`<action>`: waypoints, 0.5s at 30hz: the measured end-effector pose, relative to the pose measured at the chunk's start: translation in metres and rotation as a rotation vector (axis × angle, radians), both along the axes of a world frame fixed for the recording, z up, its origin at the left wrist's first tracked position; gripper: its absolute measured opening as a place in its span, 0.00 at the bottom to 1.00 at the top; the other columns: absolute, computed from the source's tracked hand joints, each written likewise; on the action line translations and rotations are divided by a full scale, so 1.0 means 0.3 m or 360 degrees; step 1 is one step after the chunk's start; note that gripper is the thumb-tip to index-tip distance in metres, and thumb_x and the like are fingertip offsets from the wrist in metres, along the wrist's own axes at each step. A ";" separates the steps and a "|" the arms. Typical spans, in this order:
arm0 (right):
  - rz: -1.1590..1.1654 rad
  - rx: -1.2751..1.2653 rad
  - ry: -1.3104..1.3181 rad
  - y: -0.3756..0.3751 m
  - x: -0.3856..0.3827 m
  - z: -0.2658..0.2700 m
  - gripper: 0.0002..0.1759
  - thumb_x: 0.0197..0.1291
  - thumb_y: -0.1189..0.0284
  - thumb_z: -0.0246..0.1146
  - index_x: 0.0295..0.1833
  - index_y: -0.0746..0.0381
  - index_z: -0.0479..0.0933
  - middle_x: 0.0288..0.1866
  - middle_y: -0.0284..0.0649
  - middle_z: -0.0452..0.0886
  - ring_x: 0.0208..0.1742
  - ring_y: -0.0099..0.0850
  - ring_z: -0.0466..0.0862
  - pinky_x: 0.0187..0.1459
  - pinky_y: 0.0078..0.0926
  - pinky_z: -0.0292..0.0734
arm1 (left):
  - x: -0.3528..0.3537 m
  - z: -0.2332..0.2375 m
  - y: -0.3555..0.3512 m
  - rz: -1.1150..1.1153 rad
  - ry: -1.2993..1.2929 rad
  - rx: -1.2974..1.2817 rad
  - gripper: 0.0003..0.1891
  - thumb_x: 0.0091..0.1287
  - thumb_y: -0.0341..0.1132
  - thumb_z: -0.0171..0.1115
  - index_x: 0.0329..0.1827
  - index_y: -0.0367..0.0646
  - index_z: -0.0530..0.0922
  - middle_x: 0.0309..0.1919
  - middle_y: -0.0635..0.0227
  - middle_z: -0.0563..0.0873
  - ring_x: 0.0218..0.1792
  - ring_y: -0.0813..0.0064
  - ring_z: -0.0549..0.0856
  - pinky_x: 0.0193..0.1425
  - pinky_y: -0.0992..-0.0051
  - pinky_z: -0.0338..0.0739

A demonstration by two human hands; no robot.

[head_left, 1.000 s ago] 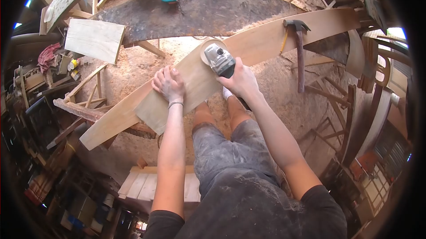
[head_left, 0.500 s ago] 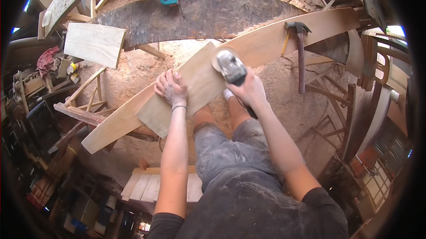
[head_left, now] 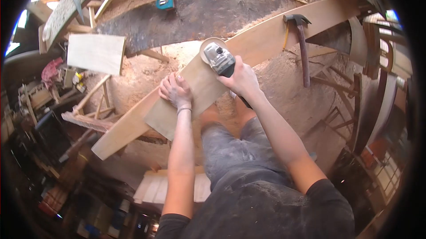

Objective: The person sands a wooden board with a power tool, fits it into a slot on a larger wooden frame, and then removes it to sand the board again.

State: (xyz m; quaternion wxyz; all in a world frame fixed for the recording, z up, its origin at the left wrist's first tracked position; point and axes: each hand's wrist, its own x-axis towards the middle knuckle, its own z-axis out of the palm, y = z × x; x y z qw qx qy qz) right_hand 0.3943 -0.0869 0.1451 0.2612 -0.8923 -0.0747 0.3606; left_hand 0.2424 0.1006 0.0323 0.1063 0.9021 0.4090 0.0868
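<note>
My right hand [head_left: 242, 79] is wrapped around an angle grinder [head_left: 220, 59] with a round sanding disc [head_left: 204, 57]. The disc lies over the far upper end of a short pale wooden board [head_left: 199, 77], hiding its corner. My left hand [head_left: 176, 90] presses on that board, with its fingers curled over the far edge. Beneath it, at an angle, runs a long wooden plank [head_left: 270, 34]. A claw hammer [head_left: 302, 48] hangs over the plank's right part, and a yellow pencil [head_left: 285, 39] is beside it.
A dark wooden slab [head_left: 208, 17] lies beyond the plank, carrying a teal tape measure [head_left: 165, 1]. To the left are a pale rectangular board [head_left: 96, 53] and a wooden trestle [head_left: 88, 119]. Stacked timber and curved pieces [head_left: 372, 57] stand at right. Sawdust covers the ground.
The grinder has moved up and to the left, onto the short board's far corner. My left hand stays on the board. The whole view has shifted slightly.
</note>
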 end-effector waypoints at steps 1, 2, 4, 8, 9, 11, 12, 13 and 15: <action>-0.0039 -0.0001 -0.0016 0.010 0.005 -0.007 0.40 0.50 0.50 0.76 0.56 0.67 0.68 0.47 0.63 0.85 0.53 0.59 0.86 0.54 0.52 0.82 | 0.005 -0.014 0.004 0.0003 0.0002 0.0021 0.22 0.74 0.52 0.50 0.57 0.52 0.84 0.58 0.65 0.84 0.68 0.60 0.74 0.77 0.51 0.55; -0.0087 -0.0009 -0.0021 0.009 -0.004 -0.008 0.40 0.49 0.50 0.76 0.56 0.67 0.68 0.47 0.63 0.85 0.53 0.59 0.86 0.54 0.52 0.83 | -0.004 -0.028 0.003 -0.0004 0.0013 0.0036 0.21 0.75 0.52 0.50 0.57 0.52 0.84 0.59 0.66 0.84 0.68 0.61 0.74 0.78 0.51 0.54; -0.0132 -0.0045 -0.0042 -0.048 -0.048 -0.002 0.41 0.50 0.49 0.76 0.57 0.67 0.68 0.47 0.63 0.85 0.53 0.59 0.86 0.55 0.52 0.82 | -0.004 -0.027 0.010 -0.0029 0.0032 0.0038 0.21 0.76 0.52 0.49 0.59 0.53 0.84 0.60 0.66 0.84 0.68 0.61 0.74 0.78 0.51 0.54; -0.0268 -0.0165 0.0063 -0.221 -0.190 0.032 0.44 0.50 0.46 0.76 0.60 0.67 0.68 0.48 0.63 0.85 0.54 0.60 0.86 0.55 0.52 0.82 | -0.007 -0.023 -0.004 -0.0001 0.0046 0.0007 0.22 0.75 0.52 0.49 0.59 0.52 0.84 0.60 0.64 0.83 0.68 0.60 0.74 0.77 0.51 0.55; -0.0291 -0.0191 0.0071 -0.260 -0.227 0.030 0.45 0.50 0.46 0.76 0.61 0.68 0.68 0.48 0.63 0.85 0.54 0.60 0.86 0.55 0.52 0.83 | -0.004 -0.022 -0.002 0.0005 0.0040 0.0008 0.22 0.74 0.52 0.49 0.58 0.51 0.84 0.59 0.64 0.83 0.68 0.60 0.74 0.77 0.50 0.55; -0.0347 -0.0246 0.0078 -0.315 -0.282 0.012 0.47 0.49 0.44 0.77 0.62 0.68 0.69 0.49 0.64 0.85 0.54 0.59 0.87 0.55 0.52 0.83 | 0.000 -0.025 -0.003 0.0001 0.0045 0.0022 0.22 0.74 0.51 0.49 0.59 0.51 0.84 0.59 0.63 0.83 0.68 0.60 0.74 0.77 0.50 0.55; -0.0342 -0.0200 0.0087 -0.305 -0.283 0.020 0.47 0.49 0.44 0.77 0.62 0.68 0.69 0.49 0.63 0.85 0.53 0.59 0.87 0.54 0.52 0.83 | -0.002 -0.024 -0.004 -0.0013 0.0052 0.0026 0.22 0.74 0.51 0.49 0.59 0.51 0.84 0.59 0.63 0.83 0.68 0.59 0.74 0.77 0.50 0.55; -0.0341 -0.0158 0.0091 -0.289 -0.282 0.026 0.47 0.49 0.44 0.77 0.62 0.68 0.70 0.49 0.63 0.85 0.53 0.59 0.87 0.54 0.52 0.83 | -0.002 -0.022 -0.005 -0.0010 0.0073 0.0023 0.22 0.75 0.51 0.49 0.59 0.51 0.84 0.59 0.63 0.83 0.68 0.59 0.74 0.77 0.50 0.56; -0.0310 -0.0096 0.0059 -0.214 -0.255 0.017 0.45 0.48 0.45 0.77 0.59 0.67 0.70 0.48 0.61 0.86 0.52 0.57 0.88 0.53 0.51 0.84 | -0.003 -0.020 -0.005 0.0001 0.0115 0.0016 0.22 0.75 0.51 0.49 0.59 0.51 0.84 0.59 0.63 0.83 0.67 0.59 0.75 0.77 0.50 0.56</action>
